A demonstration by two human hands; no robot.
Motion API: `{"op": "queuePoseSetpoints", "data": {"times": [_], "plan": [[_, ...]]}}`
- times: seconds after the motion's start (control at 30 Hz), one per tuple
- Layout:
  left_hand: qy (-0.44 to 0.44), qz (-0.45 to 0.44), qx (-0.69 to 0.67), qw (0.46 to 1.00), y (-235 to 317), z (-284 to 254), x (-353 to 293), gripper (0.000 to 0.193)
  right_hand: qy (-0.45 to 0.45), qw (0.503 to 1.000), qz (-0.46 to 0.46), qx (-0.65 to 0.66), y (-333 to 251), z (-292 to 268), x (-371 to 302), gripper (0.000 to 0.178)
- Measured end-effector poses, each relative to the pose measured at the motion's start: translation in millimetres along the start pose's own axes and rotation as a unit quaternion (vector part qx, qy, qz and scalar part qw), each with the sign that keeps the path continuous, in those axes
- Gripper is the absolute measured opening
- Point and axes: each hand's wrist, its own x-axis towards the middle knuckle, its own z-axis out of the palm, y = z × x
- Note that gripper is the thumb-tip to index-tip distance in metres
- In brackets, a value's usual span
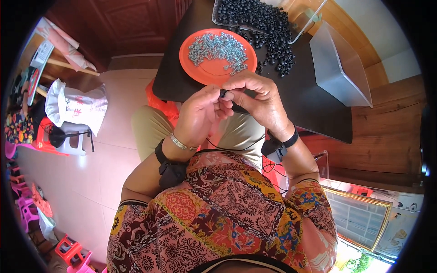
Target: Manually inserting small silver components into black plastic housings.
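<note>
Between both hands, just off the near edge of the orange plate, sits a small black knob-like part (223,93). My left hand (200,109) pinches it from the left with thumb and fingers. From the right, my right hand (260,98) meets it with closed thumb and forefinger; whether a tiny screw is also in that pinch is hidden. The orange plate (211,73) carries a spread of small silver screws (214,48). Behind it and to the right lies a heap of similar black parts (275,45), spilling from a clear tray (221,20) onto the dark table.
The dark table (309,104) ends close to my lap. A translucent plastic bin (330,63) stands at its right side, by a wooden cabinet (391,113). On the left are a white sack (84,107) and plastic stools (68,250). Thin black cables hang across my lap.
</note>
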Motion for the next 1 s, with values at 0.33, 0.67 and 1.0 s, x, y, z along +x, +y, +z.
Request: {"op": "queuePoseSetpoints", "data": {"times": [0.33, 0.67, 1.0], "plan": [[-0.021, -0.011, 0.004, 1.0, -2, -6, -2, 0.025, 0.035, 0.982, 0.064, 0.172, 15, 10, -9, 0.013], [-0.014, -0.007, 0.012, 1.0, 0, -3, -4, 0.029, 0.064, 0.995, -0.072, -0.032, 27, 14, -11, 0.028], [-0.02, 0.003, -0.009, 1.0, -2, -7, -4, 0.023, 0.116, 0.978, -0.126, -0.117, 29, 24, -13, 0.032]]}}
